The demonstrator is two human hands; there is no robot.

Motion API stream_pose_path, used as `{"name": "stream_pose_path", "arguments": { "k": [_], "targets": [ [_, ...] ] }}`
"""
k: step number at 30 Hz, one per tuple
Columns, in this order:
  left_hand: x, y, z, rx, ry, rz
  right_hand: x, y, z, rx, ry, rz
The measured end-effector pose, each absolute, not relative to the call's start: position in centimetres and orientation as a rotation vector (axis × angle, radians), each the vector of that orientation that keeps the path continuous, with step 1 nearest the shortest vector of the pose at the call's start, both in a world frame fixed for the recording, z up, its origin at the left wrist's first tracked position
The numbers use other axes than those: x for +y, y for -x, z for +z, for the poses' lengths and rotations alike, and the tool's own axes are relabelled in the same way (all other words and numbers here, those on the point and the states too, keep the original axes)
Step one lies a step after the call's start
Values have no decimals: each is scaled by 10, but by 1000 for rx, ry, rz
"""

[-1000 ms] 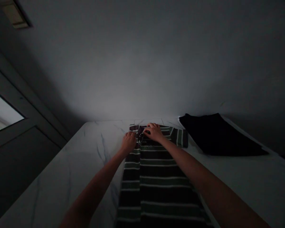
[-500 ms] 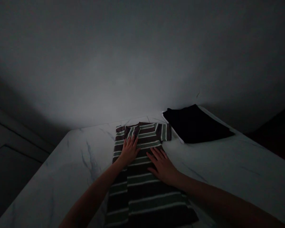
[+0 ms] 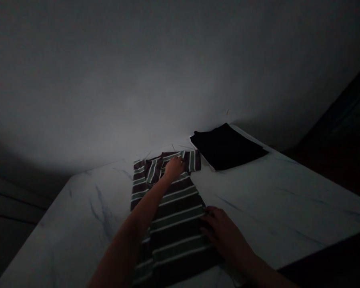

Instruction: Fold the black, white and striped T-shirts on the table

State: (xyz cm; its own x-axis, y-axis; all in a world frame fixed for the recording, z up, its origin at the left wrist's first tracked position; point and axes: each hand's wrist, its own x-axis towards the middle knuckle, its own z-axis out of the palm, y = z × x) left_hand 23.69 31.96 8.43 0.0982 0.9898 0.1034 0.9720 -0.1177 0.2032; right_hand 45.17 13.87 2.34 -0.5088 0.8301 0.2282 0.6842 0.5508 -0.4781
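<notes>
Dim light covers a white marble-patterned table (image 3: 273, 200) set against a plain grey wall (image 3: 168, 72). Grey veins run across the tabletop, most visibly at its left part.

A striped shirt (image 3: 168, 216) lies flat on the table, lengthwise away from the person, in dark bands with green and white stripes. Its collar end points to the wall; its lower end lies at the near table edge. One short sleeve (image 3: 194, 161) lies folded at the far right corner of the shirt.

The left hand (image 3: 174, 168) rests palm down on the far end of the shirt, by the collar and just beside the folded sleeve. Its fingers lie close together and curve lightly onto the cloth; whether they pinch a fold cannot be told in this light. The left forearm stretches along the length of the shirt, above its left half.

The right hand (image 3: 225, 234) lies palm down at the right edge of the shirt, near its lower part. Its fingers are extended and slightly spread, with the fingertips on the striped cloth and the heel of the hand over bare tabletop. It grips nothing.

A black folded garment (image 3: 228, 146) lies on the table at the far right, against the wall, just beside the sleeve but apart from it. A thin white edge shows under its near side.
</notes>
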Motion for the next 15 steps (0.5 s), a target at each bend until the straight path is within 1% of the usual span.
{"name": "stream_pose_path", "arguments": {
  "k": [3,7,12,15],
  "targets": [
    [352,-285,92,2096,-2155,362,141,-432,31,-2247,1459,338],
    [371,-332,83,2243,-1970,367,140,-421,28,-2168,1631,187],
    [382,-348,74,2326,-1805,406,127,-434,14,-2134,1634,120],
    [387,-340,74,2263,-1772,511,118,-445,12,-2178,1551,86]
  ]
}}
